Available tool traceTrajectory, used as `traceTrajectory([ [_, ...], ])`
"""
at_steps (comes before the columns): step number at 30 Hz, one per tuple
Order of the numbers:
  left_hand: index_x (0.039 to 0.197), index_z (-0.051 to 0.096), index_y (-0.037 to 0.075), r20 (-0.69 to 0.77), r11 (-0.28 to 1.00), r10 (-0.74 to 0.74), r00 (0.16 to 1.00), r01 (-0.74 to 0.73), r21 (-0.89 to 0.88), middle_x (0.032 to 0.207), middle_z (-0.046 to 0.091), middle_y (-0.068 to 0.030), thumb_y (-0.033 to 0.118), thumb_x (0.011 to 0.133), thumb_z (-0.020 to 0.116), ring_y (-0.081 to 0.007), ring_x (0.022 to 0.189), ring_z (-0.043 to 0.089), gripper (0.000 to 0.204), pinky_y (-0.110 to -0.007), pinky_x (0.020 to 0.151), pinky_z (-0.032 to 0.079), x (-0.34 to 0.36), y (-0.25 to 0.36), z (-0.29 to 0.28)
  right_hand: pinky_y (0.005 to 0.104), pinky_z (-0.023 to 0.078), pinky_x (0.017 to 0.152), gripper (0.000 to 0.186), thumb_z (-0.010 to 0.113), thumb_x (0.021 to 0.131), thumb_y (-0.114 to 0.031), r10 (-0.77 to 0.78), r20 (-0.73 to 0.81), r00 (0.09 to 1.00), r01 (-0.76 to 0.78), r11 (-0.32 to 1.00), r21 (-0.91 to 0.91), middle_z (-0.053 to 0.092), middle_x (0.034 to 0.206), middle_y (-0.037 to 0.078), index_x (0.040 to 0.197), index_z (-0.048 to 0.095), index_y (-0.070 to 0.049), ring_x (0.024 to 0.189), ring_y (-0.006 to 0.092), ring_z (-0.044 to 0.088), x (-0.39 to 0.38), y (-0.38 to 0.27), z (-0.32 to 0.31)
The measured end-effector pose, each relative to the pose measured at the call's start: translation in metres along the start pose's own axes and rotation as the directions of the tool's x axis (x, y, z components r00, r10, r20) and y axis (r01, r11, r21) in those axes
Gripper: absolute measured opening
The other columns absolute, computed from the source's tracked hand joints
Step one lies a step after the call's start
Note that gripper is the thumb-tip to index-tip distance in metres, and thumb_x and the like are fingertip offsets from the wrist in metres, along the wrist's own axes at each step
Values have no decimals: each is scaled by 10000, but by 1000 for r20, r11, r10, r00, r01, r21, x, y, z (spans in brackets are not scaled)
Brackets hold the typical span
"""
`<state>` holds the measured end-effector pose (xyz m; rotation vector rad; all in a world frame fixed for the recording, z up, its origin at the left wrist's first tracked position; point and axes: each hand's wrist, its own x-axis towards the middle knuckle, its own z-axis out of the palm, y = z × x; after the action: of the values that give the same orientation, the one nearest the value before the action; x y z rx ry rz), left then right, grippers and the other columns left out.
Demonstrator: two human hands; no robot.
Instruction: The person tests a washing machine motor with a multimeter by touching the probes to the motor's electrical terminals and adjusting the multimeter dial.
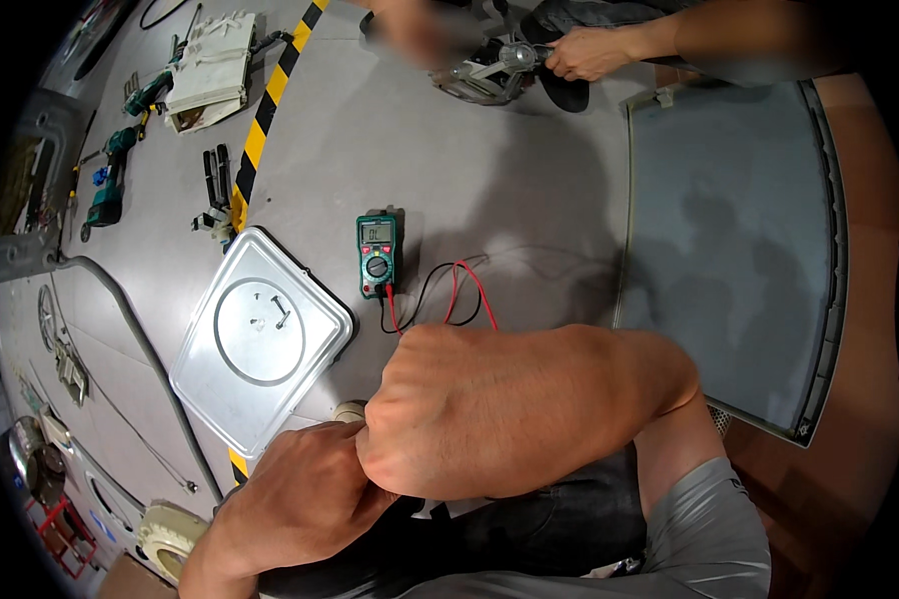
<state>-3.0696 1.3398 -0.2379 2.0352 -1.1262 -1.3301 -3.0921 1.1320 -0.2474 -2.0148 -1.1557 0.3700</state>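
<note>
My left hand (295,489) and my right hand (459,419) are together low in front of me, the right forearm crossing my body. The fingers of both are curled in and turned away, so what they hold is hidden. A small cream-coloured rounded part (348,411) shows just beyond the knuckles. Farther off lies a green digital multimeter (377,262) with its display lit. Its red and black test leads (456,290) loop over the floor and vanish behind my right hand. To the left, a silver metal panel (315,344) with a round groove carries several small screws (280,311).
At the top, another person's hand (581,55) grips a metal assembly (494,70); their other hand (420,30) is blurred. A large grey panel (724,230) lies right. Beyond the striped tape (260,120) are a cordless driver (115,175) and black-handled pliers (216,190). A grey hose (140,329) curves left.
</note>
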Motion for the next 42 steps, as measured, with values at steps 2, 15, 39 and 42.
traceTrajectory([
  [2, 863, 625, 7, 9, 1000, -6, 1000, 6, -1, 789, 641, -171, 195, 844, 660, -362, 744, 627, 192, -450, 697, 505, 0, 0, 0, 383, 546, 604, 77, 659, 670, -62, -3, -5, 1000, 3, 1000, -5, 668, 662, 161, 670, 681, 12, 658, 293, 688, 0, 0, 0],
  [15, 894, 631, 13, 27, 1000, -25, 999, 25, -15, 816, 646, -174, 187, 833, 663, -368, 759, 626, 187, -452, 711, 505, 0, -1, -1, 384, 544, 606, 71, 661, 670, -52, -5, -33, 999, 5, 1000, 0, 671, 669, 168, 664, 681, 16, 658, 298, 689, 0, 0, 2],
  [39, 903, 584, 10, -28, 999, 20, 999, -21, -26, 813, 628, -189, 161, 829, 645, -398, 789, 603, 178, -473, 694, 491, -2, -4, 1, 388, 464, 511, 169, 612, 711, -55, -21, -18, 1000, 22, 999, 50, 572, 549, 140, 561, 570, 11, 526, 283, 605, 0, 3, 3],
  [42, 900, 587, 14, -36, 1000, 19, 999, -19, -16, 805, 625, -185, 163, 841, 639, -393, 784, 604, 168, -472, 684, 487, -2, -4, 1, 374, 437, 466, 137, 649, 689, -78, -40, -5, 999, 40, 999, 37, 577, 562, 116, 604, 573, 0, 529, 267, 600, 0, 5, 2],
])
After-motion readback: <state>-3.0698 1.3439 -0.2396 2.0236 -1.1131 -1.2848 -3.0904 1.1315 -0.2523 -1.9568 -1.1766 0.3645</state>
